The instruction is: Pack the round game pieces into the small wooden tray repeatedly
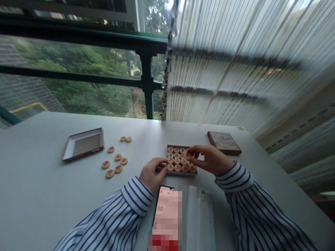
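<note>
A small open box (pixel 180 173) packed with round wooden chess pieces marked in red and black sits on the white table (pixel 39 195). My left hand (pixel 153 174) rests at the box's left edge, fingers curled, fingertips touching a piece there. My right hand (pixel 209 158) reaches over the box from the right, its thumb and fingers pinched on a wooden piece (pixel 187 153) near the top right of the box. Several loose wooden pieces (pixel 115 162) lie on the table to the left. Both sleeves are blue-striped white.
An empty box lid (pixel 83 143) lies at the left, and a flat patterned box (pixel 224 142) at the right. A phone (pixel 164 209) sits near the front edge. Beyond the table are a window railing and a striped curtain (pixel 248 69).
</note>
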`<state>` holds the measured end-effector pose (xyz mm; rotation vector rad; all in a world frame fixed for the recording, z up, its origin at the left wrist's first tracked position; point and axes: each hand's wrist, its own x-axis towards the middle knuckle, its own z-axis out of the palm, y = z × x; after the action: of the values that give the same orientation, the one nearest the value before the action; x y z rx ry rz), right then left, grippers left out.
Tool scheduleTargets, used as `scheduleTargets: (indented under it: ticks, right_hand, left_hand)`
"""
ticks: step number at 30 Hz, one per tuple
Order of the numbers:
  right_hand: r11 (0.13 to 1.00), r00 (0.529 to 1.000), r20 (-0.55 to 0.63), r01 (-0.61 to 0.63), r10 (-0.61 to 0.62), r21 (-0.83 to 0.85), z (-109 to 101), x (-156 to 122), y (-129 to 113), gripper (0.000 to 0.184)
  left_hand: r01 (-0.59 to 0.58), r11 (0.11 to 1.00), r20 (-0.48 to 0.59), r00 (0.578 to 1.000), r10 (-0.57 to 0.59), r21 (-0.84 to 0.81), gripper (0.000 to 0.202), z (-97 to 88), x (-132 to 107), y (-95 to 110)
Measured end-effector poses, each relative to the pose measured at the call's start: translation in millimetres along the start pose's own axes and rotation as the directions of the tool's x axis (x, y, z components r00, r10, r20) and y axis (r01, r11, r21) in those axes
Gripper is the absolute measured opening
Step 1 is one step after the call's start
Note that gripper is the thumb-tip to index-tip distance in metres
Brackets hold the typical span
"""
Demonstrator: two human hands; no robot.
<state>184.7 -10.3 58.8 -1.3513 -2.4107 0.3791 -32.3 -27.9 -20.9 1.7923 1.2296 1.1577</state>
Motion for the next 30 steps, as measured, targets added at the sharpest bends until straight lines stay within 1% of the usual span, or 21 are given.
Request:
scheduleTargets:
  ticks: [12,15,22,30]
  right_hand:
    - [0.995,0.997,0.073,-0.025,0.032,-0.101,-2.4,-2.9,5.8,0.021]
    - [0.993,0.996,0.076,-0.029,0.038,-0.115,-1.1,-2.8,7.9,0.021]
    - [0.986,0.995,0.087,-0.039,0.053,-0.160,1.5,-2.1,11.9,0.019]
    - [0.982,0.993,0.102,-0.034,0.054,-0.188,2.6,-2.3,14.5,0.020]
  left_hand:
    - [-0.004,0.999,-0.002,1.000,0.004,-0.035,0.018,-0.1,-0.6,-1.9]
    - [-0.010,0.999,-0.013,1.000,0.010,-0.038,0.018,-0.3,-0.6,-1.3]
    - [-0.018,1.000,0.011,1.000,0.018,-0.015,0.019,-1.5,-0.7,-0.5]
    - [-0.003,0.998,0.012,1.000,0.004,-0.060,0.019,-1.4,-0.2,-1.6]
